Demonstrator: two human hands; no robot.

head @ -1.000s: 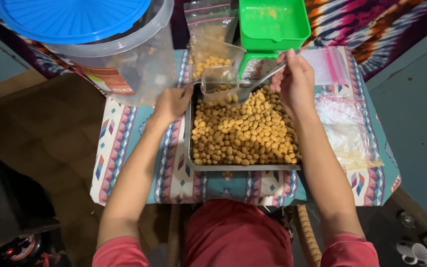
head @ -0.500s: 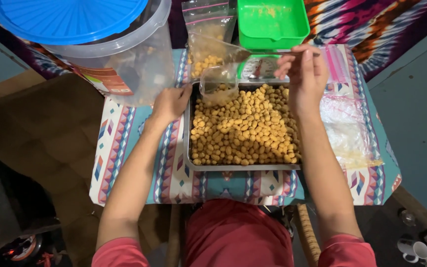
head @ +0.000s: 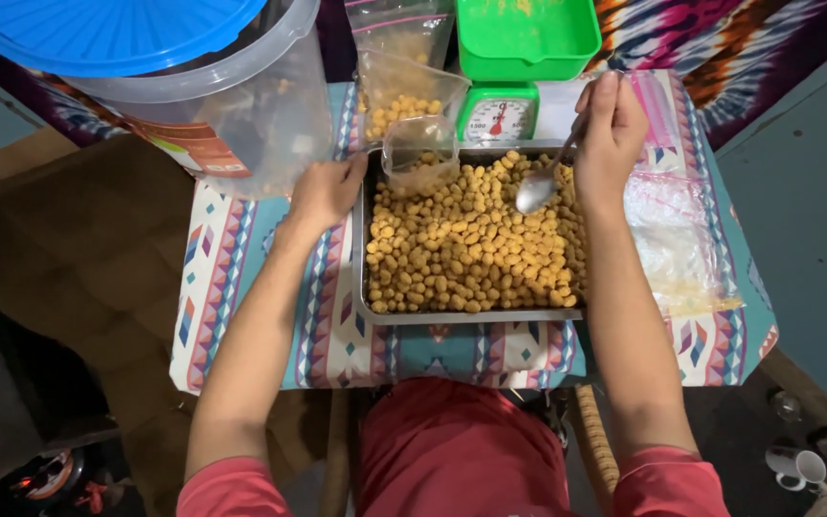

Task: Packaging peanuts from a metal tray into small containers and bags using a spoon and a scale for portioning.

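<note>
Your right hand [head: 610, 129] grips a metal spoon [head: 538, 187] over the tray's coated nuts [head: 471, 249]; your left hand [head: 325, 191] steadies the small plastic bag [head: 420, 153]: scooping comes next, I judge.

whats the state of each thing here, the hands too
left hand: holding small clear bag open at tray edge
small clear bag: open, partly filled
right hand: gripping spoon
spoon: bowl down over snacks
metal tray: full of yellow snacks
green scale: pan empty
big tub: blue lid on
</note>
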